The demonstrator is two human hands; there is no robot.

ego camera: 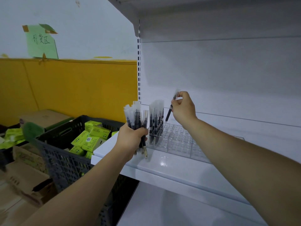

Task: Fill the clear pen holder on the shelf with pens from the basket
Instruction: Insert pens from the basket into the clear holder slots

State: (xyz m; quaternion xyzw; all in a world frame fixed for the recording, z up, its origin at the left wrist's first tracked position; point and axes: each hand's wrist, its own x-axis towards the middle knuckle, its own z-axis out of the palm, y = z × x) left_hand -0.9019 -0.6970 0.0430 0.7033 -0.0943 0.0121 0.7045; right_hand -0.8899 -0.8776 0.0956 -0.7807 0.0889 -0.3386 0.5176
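Right hand (184, 110), pinching one tilted pen (169, 113): best straightened, then seated in clear pen holder (179, 141) at 3 o'clock of standing pens (156, 121).

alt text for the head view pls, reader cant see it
The right hand holds one pen over a clear pen holder on a white shelf, where a cluster of pens stands at its left end. The left hand grips a bundle of pens.

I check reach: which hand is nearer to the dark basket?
Left. The left hand, gripping pens, is just right of the basket; the right hand, holding one pen, is farther right, above the pen holder.
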